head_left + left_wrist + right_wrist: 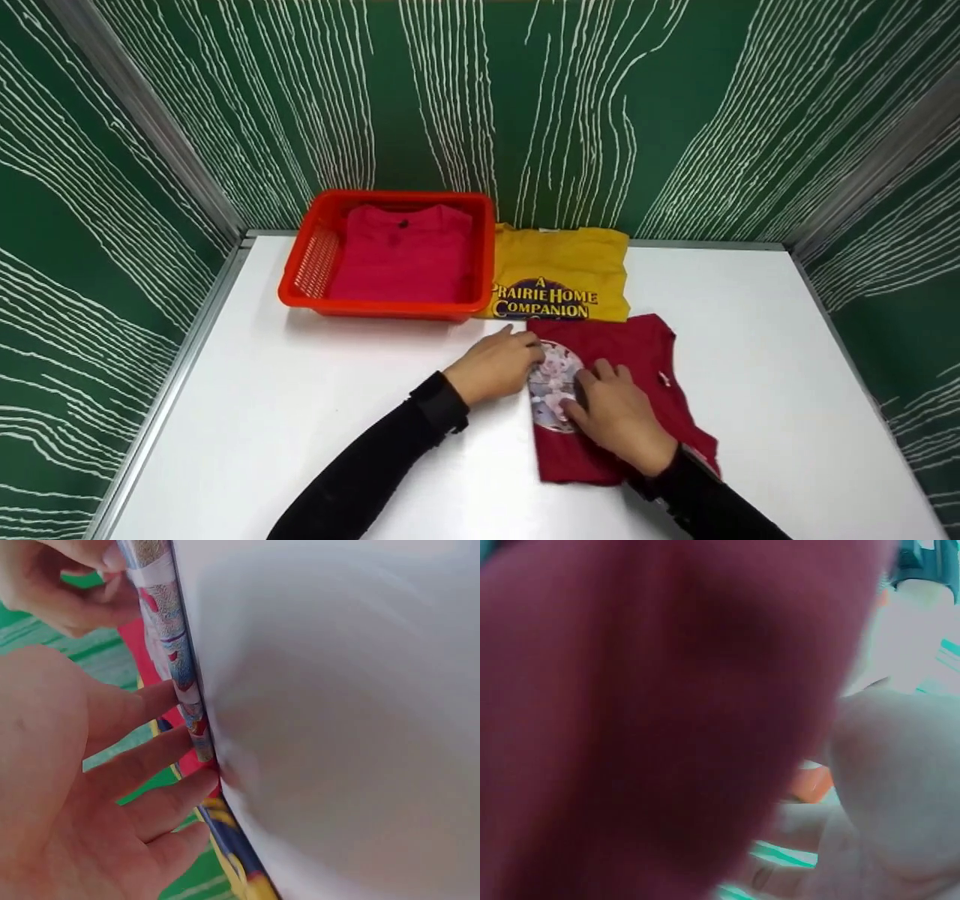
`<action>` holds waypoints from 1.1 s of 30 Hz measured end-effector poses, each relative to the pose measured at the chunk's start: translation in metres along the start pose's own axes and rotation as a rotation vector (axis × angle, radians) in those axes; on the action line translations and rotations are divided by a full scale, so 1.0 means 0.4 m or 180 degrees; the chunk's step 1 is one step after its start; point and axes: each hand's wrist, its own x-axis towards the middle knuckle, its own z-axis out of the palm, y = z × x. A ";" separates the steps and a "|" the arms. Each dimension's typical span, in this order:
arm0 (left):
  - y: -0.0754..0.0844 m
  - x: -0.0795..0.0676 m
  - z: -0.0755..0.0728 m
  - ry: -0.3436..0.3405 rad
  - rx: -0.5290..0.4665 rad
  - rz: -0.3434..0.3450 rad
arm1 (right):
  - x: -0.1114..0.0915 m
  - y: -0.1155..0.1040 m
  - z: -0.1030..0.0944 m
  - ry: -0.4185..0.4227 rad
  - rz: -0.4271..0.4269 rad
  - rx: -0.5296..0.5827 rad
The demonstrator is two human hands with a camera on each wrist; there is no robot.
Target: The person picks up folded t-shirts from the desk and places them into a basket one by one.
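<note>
A dark red T-shirt [611, 341] lies folded on the white table, with a round floral print [553, 367] by its left edge. My left hand [495, 364] touches that left edge; in the left wrist view its fingers [161, 806] extend loosely against the fold. On top of the shirt rests my right hand [619, 416], thumb and fingertips spread over the right part of the print. Blurred red cloth [667, 712] fills most of the right wrist view and hides part of the hand.
A red plastic basket [390, 307] holding a folded pink shirt [405, 255] stands at the back left. Next to it lies a folded yellow shirt [562, 259] with lettering, its front edge meeting the red shirt. Green walls with white lines enclose the table [247, 390].
</note>
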 end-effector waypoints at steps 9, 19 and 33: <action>-0.077 -0.094 -0.018 0.0103 0.0070 -0.0377 | 0.030 -0.118 0.030 -0.0105 -0.0407 0.0360; -0.047 -0.057 -0.046 0.0131 0.0148 -0.0383 | -0.050 -0.094 0.047 0.0936 -0.0375 -0.0067; -0.038 -0.064 -0.013 0.0019 -0.0120 -0.0144 | -0.040 0.020 -0.007 0.0151 -0.0386 -0.0140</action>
